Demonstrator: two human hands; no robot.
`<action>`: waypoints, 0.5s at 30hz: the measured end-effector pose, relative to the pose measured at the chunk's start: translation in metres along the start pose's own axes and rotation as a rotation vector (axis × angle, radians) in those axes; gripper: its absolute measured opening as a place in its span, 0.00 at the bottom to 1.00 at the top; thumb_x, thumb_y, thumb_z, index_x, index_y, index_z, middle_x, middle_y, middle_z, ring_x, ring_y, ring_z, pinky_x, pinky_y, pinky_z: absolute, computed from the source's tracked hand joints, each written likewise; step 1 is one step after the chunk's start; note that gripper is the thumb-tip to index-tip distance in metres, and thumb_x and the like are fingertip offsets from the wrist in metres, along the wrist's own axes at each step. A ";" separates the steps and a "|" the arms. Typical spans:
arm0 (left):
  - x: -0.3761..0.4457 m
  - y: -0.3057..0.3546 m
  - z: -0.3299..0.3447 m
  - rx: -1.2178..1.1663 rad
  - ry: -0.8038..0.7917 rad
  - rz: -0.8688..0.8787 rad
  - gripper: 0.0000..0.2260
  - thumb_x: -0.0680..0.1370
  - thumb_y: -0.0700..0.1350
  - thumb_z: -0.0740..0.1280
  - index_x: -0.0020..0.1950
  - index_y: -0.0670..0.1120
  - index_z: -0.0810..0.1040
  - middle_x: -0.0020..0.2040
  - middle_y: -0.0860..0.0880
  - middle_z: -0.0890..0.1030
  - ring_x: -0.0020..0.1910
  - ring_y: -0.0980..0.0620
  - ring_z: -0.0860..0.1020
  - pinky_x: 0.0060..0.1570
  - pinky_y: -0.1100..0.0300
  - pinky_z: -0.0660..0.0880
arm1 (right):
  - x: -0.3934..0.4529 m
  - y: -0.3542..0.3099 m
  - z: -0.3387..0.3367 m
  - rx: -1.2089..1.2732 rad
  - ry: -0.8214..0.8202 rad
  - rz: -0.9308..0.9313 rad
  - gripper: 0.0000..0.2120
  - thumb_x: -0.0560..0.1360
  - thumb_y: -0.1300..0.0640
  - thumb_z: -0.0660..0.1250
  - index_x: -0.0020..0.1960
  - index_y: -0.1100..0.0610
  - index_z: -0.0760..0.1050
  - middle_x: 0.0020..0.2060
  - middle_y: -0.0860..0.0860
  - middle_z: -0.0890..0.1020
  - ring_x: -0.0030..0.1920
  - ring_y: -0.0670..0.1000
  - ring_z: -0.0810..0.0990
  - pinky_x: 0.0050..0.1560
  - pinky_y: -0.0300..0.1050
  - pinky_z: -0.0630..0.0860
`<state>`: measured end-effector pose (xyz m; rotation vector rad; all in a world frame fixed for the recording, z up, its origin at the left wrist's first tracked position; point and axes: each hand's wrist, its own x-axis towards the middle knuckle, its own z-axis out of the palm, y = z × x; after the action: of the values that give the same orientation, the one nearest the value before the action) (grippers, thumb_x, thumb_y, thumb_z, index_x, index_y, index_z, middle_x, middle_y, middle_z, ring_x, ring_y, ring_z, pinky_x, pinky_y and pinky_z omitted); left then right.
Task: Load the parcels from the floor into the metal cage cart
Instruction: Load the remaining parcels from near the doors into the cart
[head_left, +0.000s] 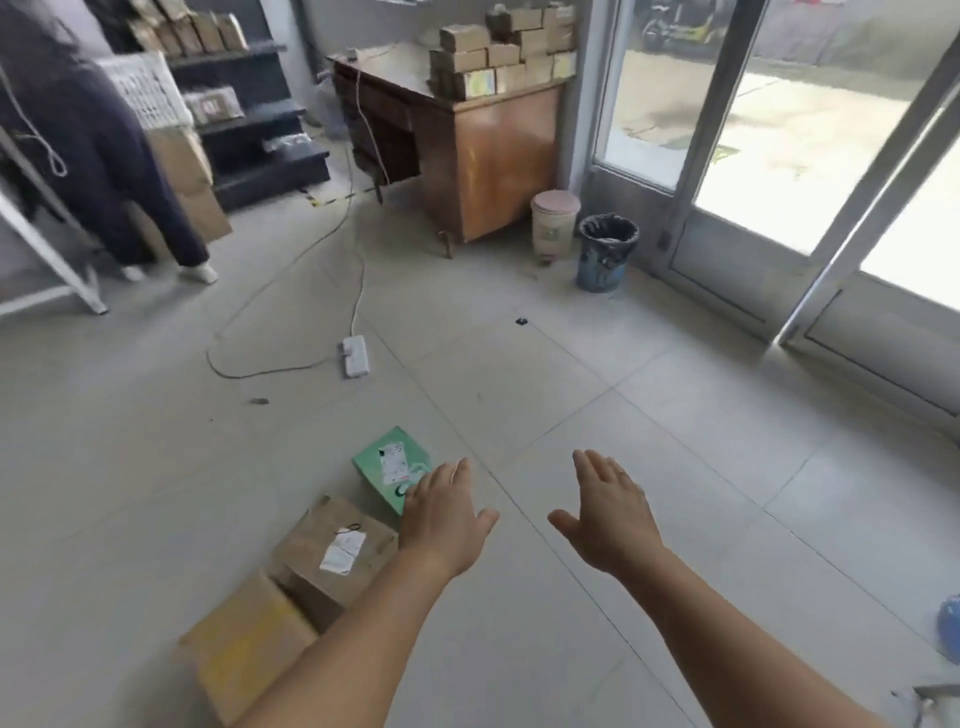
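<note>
Both hands reach out over the floor (597, 395). The left hand (441, 514) has flat, loose fingers and holds nothing. The right hand (613, 514) is flat and empty too. They are spread apart, I think, so they can take a box from both sides.

Three parcels lie in a row on the floor, close together — a green box (387, 462), a brown box (332, 551) and a yellow box (244, 644). The left hand is over the near edge of the green box, so that one may be next. I cannot tell if it touches.

The cage cart cannot be seen here.
</note>
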<state>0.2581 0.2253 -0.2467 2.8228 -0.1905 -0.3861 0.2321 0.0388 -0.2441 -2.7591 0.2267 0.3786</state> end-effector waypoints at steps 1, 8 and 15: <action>-0.004 -0.022 -0.002 -0.010 0.006 -0.035 0.32 0.79 0.59 0.60 0.78 0.46 0.54 0.76 0.47 0.61 0.74 0.47 0.60 0.73 0.52 0.57 | 0.003 -0.019 0.009 -0.007 -0.016 -0.024 0.40 0.79 0.42 0.61 0.80 0.55 0.43 0.80 0.51 0.48 0.79 0.54 0.47 0.78 0.51 0.49; -0.039 -0.154 -0.016 -0.061 0.018 -0.296 0.31 0.79 0.58 0.59 0.78 0.47 0.54 0.77 0.47 0.60 0.75 0.47 0.59 0.72 0.53 0.57 | 0.023 -0.133 0.072 -0.060 -0.135 -0.202 0.40 0.79 0.41 0.62 0.80 0.55 0.45 0.80 0.52 0.51 0.79 0.54 0.49 0.77 0.50 0.51; -0.048 -0.238 -0.002 -0.095 -0.044 -0.516 0.31 0.79 0.57 0.60 0.78 0.46 0.54 0.75 0.47 0.64 0.72 0.46 0.64 0.69 0.53 0.62 | 0.058 -0.199 0.127 -0.108 -0.246 -0.307 0.40 0.78 0.41 0.62 0.80 0.56 0.46 0.79 0.52 0.52 0.79 0.54 0.51 0.77 0.50 0.53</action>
<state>0.2342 0.4599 -0.3041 2.7379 0.5442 -0.5458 0.2984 0.2627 -0.3131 -2.7553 -0.2820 0.6539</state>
